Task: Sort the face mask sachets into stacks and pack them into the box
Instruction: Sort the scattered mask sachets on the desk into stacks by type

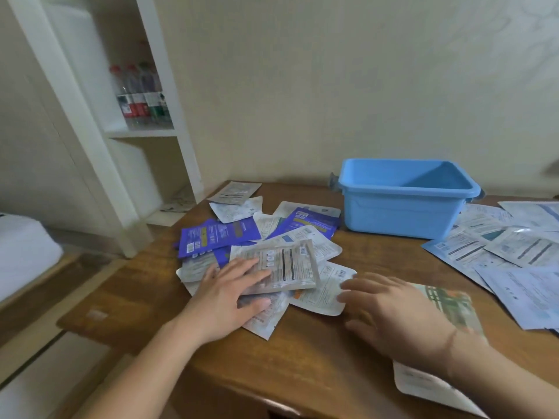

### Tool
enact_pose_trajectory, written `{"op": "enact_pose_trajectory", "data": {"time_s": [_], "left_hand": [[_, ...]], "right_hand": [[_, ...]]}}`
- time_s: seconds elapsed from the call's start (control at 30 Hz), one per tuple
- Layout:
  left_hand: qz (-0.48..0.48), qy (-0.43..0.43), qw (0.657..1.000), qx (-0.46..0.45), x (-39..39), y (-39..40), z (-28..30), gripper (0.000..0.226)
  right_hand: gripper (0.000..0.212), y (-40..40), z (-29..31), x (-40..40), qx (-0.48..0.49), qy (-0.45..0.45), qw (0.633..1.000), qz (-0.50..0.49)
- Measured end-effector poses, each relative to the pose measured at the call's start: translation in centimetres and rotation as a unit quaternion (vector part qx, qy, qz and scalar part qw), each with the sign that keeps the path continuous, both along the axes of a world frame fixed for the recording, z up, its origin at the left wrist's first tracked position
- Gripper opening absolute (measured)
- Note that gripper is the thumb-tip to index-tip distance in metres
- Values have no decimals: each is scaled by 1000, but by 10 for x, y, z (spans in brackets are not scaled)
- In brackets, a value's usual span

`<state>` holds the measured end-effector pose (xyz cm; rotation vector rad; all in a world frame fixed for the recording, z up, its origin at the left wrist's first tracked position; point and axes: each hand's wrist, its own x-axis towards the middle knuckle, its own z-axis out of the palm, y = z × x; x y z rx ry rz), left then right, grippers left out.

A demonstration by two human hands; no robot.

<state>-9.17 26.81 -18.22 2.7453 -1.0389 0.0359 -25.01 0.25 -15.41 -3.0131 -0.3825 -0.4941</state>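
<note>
A loose heap of face mask sachets lies on the wooden table [317,367]. My left hand [230,294] grips a small grey stack of sachets [290,267] on top of the heap, fingers above and thumb under its near edge. Purple sachets [217,237] lie behind it, white printed ones [320,294] beneath. My right hand [393,316] hovers open, fingers spread, beside the heap and over a green-printed sachet [450,303]. The empty blue plastic box [402,216] stands at the back of the table. Pale blue and white sachets [514,261] are spread at the right.
A white shelf unit [99,122] with water bottles [142,95] stands left of the table against the wall. One white sachet [423,385] overhangs the table's near right edge under my right forearm. A white surface [24,252] sits at far left.
</note>
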Motion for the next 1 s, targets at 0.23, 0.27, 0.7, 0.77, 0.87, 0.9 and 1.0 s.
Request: {"op": "enact_pose_trajectory", "data": {"time_s": [0.23,0.27,0.7,0.77,0.87,0.9,1.0], "left_hand": [[49,17,998,40,15,-2,0,87],[50,21,998,40,14,-3,1,87],[-233,-67,963,-114,-59,-5,-9,80],[-234,-87,957,-149,-61,-15,-7,68],[-233,-82,926,-285,-68,-32,3,27],[-206,-23,915,-345,-71,-37,8,17],[-99,193,832,-510,-75,-53,23,24]], "right_hand": [[29,27,-15,36,-70,14,997,-12],[26,29,-13,35,-77,24,997,-14],[12,42,-5,-50,-141,-113,980,79],[4,37,7,-55,-80,-160,982,64],[9,20,27,-66,40,-229,972,39],[9,13,34,-71,83,-238,967,25],[9,0,47,-79,310,-201,927,-61]]}}
